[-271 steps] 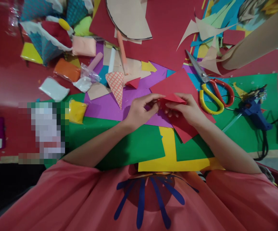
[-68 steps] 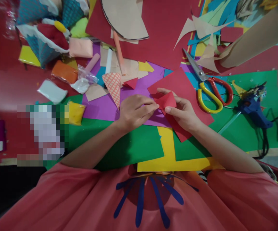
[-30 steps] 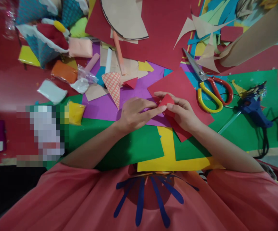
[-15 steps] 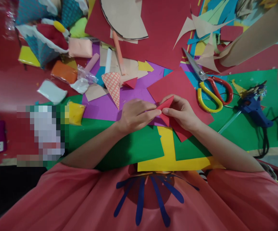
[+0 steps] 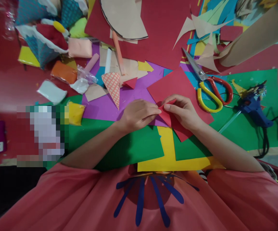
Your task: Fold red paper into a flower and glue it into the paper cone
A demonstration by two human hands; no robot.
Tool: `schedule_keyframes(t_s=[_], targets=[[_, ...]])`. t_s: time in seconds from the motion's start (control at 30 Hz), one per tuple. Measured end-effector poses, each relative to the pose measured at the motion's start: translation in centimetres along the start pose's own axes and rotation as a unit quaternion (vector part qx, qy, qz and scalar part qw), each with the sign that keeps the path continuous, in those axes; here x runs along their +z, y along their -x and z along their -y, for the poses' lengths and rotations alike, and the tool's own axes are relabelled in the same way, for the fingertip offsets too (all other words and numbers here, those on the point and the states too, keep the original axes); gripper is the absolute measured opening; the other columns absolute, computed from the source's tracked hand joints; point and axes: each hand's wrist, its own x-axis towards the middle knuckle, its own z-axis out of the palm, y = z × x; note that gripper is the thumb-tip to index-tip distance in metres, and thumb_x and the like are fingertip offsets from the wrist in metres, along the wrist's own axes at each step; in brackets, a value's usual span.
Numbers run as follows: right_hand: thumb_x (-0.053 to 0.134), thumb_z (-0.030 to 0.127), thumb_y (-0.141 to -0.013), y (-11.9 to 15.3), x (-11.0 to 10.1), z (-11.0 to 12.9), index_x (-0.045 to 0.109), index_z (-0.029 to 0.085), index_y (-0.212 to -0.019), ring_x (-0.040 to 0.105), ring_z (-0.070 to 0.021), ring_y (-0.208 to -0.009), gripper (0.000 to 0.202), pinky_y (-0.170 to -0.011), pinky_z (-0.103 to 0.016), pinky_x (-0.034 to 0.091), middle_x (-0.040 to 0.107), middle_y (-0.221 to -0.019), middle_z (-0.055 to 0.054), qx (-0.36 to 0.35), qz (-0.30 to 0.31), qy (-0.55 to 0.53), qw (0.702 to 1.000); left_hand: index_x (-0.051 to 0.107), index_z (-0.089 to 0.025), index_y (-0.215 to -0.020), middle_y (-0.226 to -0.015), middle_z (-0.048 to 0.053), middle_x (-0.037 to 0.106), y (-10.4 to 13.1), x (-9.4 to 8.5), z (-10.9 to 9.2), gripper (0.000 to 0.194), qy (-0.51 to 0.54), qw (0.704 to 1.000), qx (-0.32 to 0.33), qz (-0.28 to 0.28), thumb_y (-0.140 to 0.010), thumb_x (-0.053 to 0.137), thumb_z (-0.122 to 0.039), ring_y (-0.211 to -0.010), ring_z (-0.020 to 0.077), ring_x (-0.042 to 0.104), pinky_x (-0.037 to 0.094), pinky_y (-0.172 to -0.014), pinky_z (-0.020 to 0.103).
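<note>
Folded red paper (image 5: 166,116) between two hands, over left edge of larger red sheet (image 5: 178,85). Left hand (image 5: 140,114) nearly closed, fingertips pinching paper's left end. Right hand (image 5: 185,110) half curled, thumb in front, fingers behind, holding paper's upper right part. Scissors (image 5: 202,76) right of right hand; checked cone (image 5: 113,86) beyond left hand.

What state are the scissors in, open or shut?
Shut: on the scissors, lying apart from the right hand, the blades lie together, tapering to a single point.
</note>
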Motion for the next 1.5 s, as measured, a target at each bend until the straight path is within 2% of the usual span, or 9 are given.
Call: schedule_keyframes(t_s=[0.23,0.33,0.4,0.47,0.57,0.7,0.9,1.2,1.5], targets=[[0.065,0.044,-0.085,-0.3,-0.9,-0.3,0.073,0.024,-0.076,0.059,-0.0119,-0.071,0.024,-0.072,-0.027,0.049,0.064,-0.072,0.002,-0.03,0.019,0.042,0.998,0.062,-0.02,-0.094,-0.085,0.0,0.076,0.1,-0.2,0.0,0.005,-0.012,1.0,-0.012,0.009,-0.093,0.057,-0.019,-0.079,0.0085,0.072,0.054,-0.07,0.021],[0.053,0.041,-0.092,-0.3,-0.9,-0.2,0.073,0.024,-0.081,0.063,-0.0145,-0.082,0.028,-0.078,-0.03,0.051,0.067,-0.085,-0.001,-0.065,-0.029,0.058,0.996,0.063,-0.02,-0.093,-0.085,0.0,0.076,0.0,-0.3,0.0,0.005,-0.014,1.0,-0.02,-0.005,-0.091,0.06,-0.017,-0.079,0.0085,0.071,0.053,-0.072,0.02],[0.054,0.035,-0.091,-0.2,-0.9,-0.1,0.07,0.025,-0.087,0.062,-0.0171,-0.098,0.019,-0.088,-0.033,0.051,0.067,-0.1,-0.003,-0.141,-0.1,0.111,0.979,0.064,-0.019,-0.093,-0.084,-0.001,0.076,0.1,-0.3,0.1,0.007,-0.022,0.999,-0.03,-0.017,-0.088,0.062,-0.015,-0.08,0.0088,0.071,0.053,-0.073,0.019],[0.059,0.029,-0.089,0.0,-0.9,0.1,0.067,0.027,-0.091,0.061,-0.0187,-0.102,0.009,-0.091,-0.036,0.05,0.065,-0.103,-0.003,-0.226,-0.135,0.186,0.947,0.065,-0.019,-0.093,-0.083,-0.001,0.076,0.1,-0.3,0.1,0.008,-0.031,0.998,-0.039,-0.026,-0.088,0.062,-0.014,-0.08,0.0088,0.071,0.053,-0.072,0.019],[0.06,0.027,-0.087,0.2,-0.8,0.1,0.063,0.027,-0.095,0.062,-0.0211,-0.097,0.009,-0.09,-0.041,0.051,0.066,-0.097,-0.005,-0.285,-0.083,0.279,0.913,0.066,-0.02,-0.093,-0.082,-0.002,0.076,0.2,-0.3,0.2,0.008,-0.05,0.997,-0.05,-0.03,-0.091,0.059,-0.018,-0.078,0.0089,0.072,0.054,-0.07,0.02],[0.064,0.025,-0.081,0.3,-0.6,-0.2,0.063,0.027,-0.098,0.062,-0.0246,-0.1,0.017,-0.091,-0.046,0.051,0.068,-0.101,-0.006,-0.28,-0.017,0.338,0.898,0.067,-0.02,-0.095,-0.083,-0.001,0.076,0.2,-0.3,0.2,0.01,-0.071,0.995,-0.061,-0.036,-0.092,0.057,-0.02,-0.077,0.0095,0.072,0.056,-0.07,0.021],[0.058,0.018,-0.084,0.7,-0.7,-0.6,0.067,0.027,-0.092,0.064,-0.0226,-0.092,0.015,-0.086,-0.043,0.052,0.069,-0.092,-0.004,-0.288,-0.036,0.348,0.892,0.064,-0.019,-0.092,-0.08,-0.002,0.076,0.3,-0.2,0.2,0.004,-0.066,0.996,-0.043,-0.041,-0.091,0.06,-0.019,-0.074,0.0092,0.072,0.056,-0.067,0.021],[0.06,0.029,-0.088,0.8,-0.5,-0.5,0.069,0.028,-0.089,0.067,-0.0234,-0.095,0.008,-0.089,-0.045,0.053,0.073,-0.094,-0.004,-0.268,-0.053,0.341,0.9,0.062,-0.021,-0.091,-0.08,-0.003,0.075,0.1,-0.2,0.0,0.002,-0.06,0.997,-0.034,-0.047,-0.089,0.062,-0.02,-0.074,0.0088,0.072,0.057,-0.068,0.02],[0.06,0.022,-0.088,0.9,-0.2,-0.8,0.07,0.026,-0.087,0.071,-0.018,-0.089,0.01,-0.084,-0.037,0.055,0.075,-0.087,-0.001,-0.281,-0.054,0.24,0.927,0.062,-0.02,-0.089,-0.081,-0.003,0.075,0.1,-0.2,-0.2,0.002,-0.041,0.997,-0.045,-0.049,-0.09,0.061,-0.02,-0.075,0.008,0.072,0.056,-0.069,0.018]])
